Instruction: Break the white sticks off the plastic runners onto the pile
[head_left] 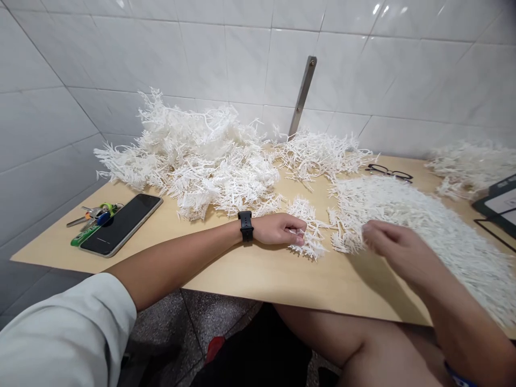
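Table — green tag illegible; left fingers pinch white sprigs — right fingers: can't tell

The table is bright. Small white shiny spots glow high on the wall tiles. The right hand is blurry, and a soft shadow lies under it near the table's front edge.
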The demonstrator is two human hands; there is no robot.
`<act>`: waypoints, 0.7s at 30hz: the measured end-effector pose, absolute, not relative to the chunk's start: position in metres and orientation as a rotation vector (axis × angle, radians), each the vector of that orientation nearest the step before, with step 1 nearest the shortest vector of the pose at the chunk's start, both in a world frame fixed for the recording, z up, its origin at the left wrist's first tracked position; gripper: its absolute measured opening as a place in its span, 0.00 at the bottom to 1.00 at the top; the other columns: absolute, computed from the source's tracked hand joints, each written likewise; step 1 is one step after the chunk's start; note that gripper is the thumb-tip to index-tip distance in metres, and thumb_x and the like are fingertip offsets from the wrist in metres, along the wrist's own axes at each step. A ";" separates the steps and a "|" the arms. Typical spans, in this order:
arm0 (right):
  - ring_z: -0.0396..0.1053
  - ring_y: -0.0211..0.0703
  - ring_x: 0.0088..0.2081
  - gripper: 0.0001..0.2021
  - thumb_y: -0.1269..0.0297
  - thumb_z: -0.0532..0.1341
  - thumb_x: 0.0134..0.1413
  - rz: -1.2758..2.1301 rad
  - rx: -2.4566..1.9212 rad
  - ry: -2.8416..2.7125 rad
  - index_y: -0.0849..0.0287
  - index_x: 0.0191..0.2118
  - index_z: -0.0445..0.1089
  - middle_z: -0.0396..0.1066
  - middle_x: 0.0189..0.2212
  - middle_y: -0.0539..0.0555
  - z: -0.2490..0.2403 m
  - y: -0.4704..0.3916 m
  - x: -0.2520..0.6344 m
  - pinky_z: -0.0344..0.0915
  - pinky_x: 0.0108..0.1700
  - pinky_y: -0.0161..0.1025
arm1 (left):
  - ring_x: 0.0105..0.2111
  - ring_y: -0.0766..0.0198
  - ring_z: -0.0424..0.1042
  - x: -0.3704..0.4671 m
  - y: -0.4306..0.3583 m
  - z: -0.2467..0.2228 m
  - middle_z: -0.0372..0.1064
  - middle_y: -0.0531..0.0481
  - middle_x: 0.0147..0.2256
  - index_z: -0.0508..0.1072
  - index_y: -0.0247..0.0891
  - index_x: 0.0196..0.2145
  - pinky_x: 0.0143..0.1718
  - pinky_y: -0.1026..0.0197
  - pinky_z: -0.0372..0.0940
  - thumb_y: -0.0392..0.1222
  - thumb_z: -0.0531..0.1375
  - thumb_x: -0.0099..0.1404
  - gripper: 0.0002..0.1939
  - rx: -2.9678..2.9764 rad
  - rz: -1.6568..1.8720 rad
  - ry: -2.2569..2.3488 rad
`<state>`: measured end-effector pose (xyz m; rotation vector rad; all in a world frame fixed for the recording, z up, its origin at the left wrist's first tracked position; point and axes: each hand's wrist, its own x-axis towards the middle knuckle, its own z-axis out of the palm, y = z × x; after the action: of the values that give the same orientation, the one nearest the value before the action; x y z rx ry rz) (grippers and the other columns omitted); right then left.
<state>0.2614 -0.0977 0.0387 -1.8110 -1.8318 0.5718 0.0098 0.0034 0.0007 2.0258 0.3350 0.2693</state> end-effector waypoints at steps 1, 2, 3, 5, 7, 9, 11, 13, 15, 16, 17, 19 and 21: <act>0.57 0.42 0.25 0.15 0.54 0.52 0.58 0.384 -1.914 -1.789 0.56 0.24 0.59 0.60 0.20 0.51 0.040 -0.095 0.269 0.53 0.28 0.39 | 0.25 0.70 0.51 0.010 0.003 0.001 0.52 0.57 0.22 0.59 0.36 0.25 0.29 0.64 0.49 0.55 0.58 0.62 0.20 2.027 0.271 0.333; 0.61 0.45 0.27 0.13 0.56 0.52 0.59 0.171 -2.007 -1.762 0.56 0.27 0.63 0.66 0.24 0.54 0.041 -0.093 0.273 0.55 0.30 0.40 | 0.25 0.69 0.52 0.010 0.003 0.001 0.53 0.57 0.23 0.60 0.36 0.25 0.29 0.64 0.49 0.55 0.58 0.62 0.20 2.026 0.267 0.331; 0.65 0.49 0.32 0.10 0.60 0.51 0.59 -0.043 -2.067 -1.748 0.57 0.33 0.67 0.71 0.30 0.57 0.041 -0.090 0.275 0.56 0.33 0.43 | 0.25 0.69 0.53 0.011 0.002 0.001 0.54 0.56 0.23 0.61 0.36 0.26 0.30 0.64 0.50 0.55 0.58 0.62 0.20 2.025 0.258 0.333; 0.67 0.56 0.43 0.13 0.66 0.51 0.58 -0.297 -2.036 -1.764 0.58 0.42 0.70 0.73 0.43 0.61 0.040 -0.087 0.268 0.58 0.39 0.46 | 0.26 0.69 0.54 0.012 0.001 0.002 0.55 0.56 0.23 0.63 0.36 0.27 0.30 0.64 0.50 0.55 0.59 0.62 0.19 2.020 0.242 0.350; 0.68 0.55 0.46 0.14 0.66 0.51 0.58 -0.130 -1.898 -1.847 0.58 0.44 0.71 0.73 0.46 0.61 0.038 -0.085 0.251 0.60 0.41 0.45 | 0.25 0.70 0.54 0.013 -0.001 0.002 0.55 0.57 0.23 0.64 0.35 0.27 0.30 0.65 0.50 0.54 0.59 0.62 0.18 2.009 0.231 0.366; 0.70 0.50 0.40 0.12 0.60 0.53 0.60 0.294 -1.745 -1.999 0.57 0.40 0.72 0.75 0.40 0.57 0.035 -0.086 0.231 0.61 0.37 0.41 | 0.25 0.70 0.54 0.014 -0.002 0.002 0.55 0.57 0.23 0.64 0.35 0.28 0.29 0.65 0.50 0.53 0.60 0.61 0.17 1.993 0.220 0.366; 0.68 0.45 0.33 0.13 0.56 0.54 0.60 0.597 -1.589 -2.199 0.56 0.34 0.72 0.73 0.32 0.55 0.033 -0.087 0.215 0.60 0.34 0.39 | 0.26 0.70 0.55 0.014 -0.002 0.001 0.57 0.56 0.24 0.65 0.35 0.28 0.29 0.65 0.51 0.51 0.60 0.61 0.16 1.972 0.208 0.357; 0.65 0.42 0.30 0.16 0.55 0.53 0.62 0.669 -1.460 -2.359 0.57 0.28 0.68 0.69 0.26 0.52 0.032 -0.090 0.208 0.58 0.34 0.38 | 0.26 0.70 0.56 0.013 -0.002 0.000 0.59 0.56 0.24 0.66 0.35 0.28 0.29 0.66 0.51 0.50 0.60 0.61 0.15 1.957 0.201 0.355; 0.61 0.39 0.27 0.18 0.57 0.53 0.63 0.659 -1.392 -2.421 0.58 0.23 0.63 0.64 0.22 0.50 0.032 -0.094 0.209 0.55 0.32 0.36 | 0.25 0.71 0.54 0.013 -0.001 0.000 0.58 0.57 0.23 0.65 0.35 0.28 0.28 0.66 0.50 0.51 0.60 0.61 0.16 1.957 0.202 0.342; 0.59 0.38 0.25 0.18 0.58 0.52 0.63 0.659 -1.389 -2.422 0.58 0.22 0.60 0.61 0.21 0.49 0.033 -0.096 0.212 0.54 0.31 0.36 | 0.24 0.71 0.53 0.012 -0.001 0.000 0.56 0.57 0.22 0.64 0.35 0.27 0.28 0.65 0.49 0.52 0.60 0.61 0.17 1.960 0.205 0.328; 0.57 0.37 0.24 0.19 0.58 0.53 0.63 0.656 -1.399 -2.409 0.58 0.21 0.57 0.59 0.20 0.48 0.033 -0.098 0.215 0.52 0.29 0.36 | 0.24 0.71 0.52 0.012 0.000 0.000 0.54 0.57 0.22 0.62 0.35 0.26 0.27 0.65 0.48 0.53 0.60 0.62 0.18 1.961 0.210 0.309; 0.54 0.35 0.22 0.19 0.60 0.53 0.62 0.642 -1.415 -2.368 0.58 0.20 0.52 0.55 0.18 0.47 0.033 -0.101 0.220 0.50 0.28 0.36 | 0.24 0.71 0.51 0.012 0.001 0.002 0.52 0.57 0.22 0.61 0.35 0.25 0.27 0.65 0.48 0.54 0.59 0.62 0.20 1.965 0.223 0.273; 0.52 0.35 0.21 0.20 0.60 0.52 0.61 0.642 -1.421 -2.320 0.57 0.20 0.49 0.51 0.17 0.46 0.032 -0.102 0.222 0.48 0.26 0.36 | 0.24 0.71 0.52 0.011 0.002 0.003 0.52 0.57 0.22 0.61 0.35 0.25 0.27 0.65 0.48 0.54 0.59 0.62 0.20 1.966 0.235 0.261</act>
<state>0.2218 -0.1015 0.0325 -1.4210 -2.3202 0.6418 0.0114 0.0018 0.0034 1.9656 0.2606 0.2355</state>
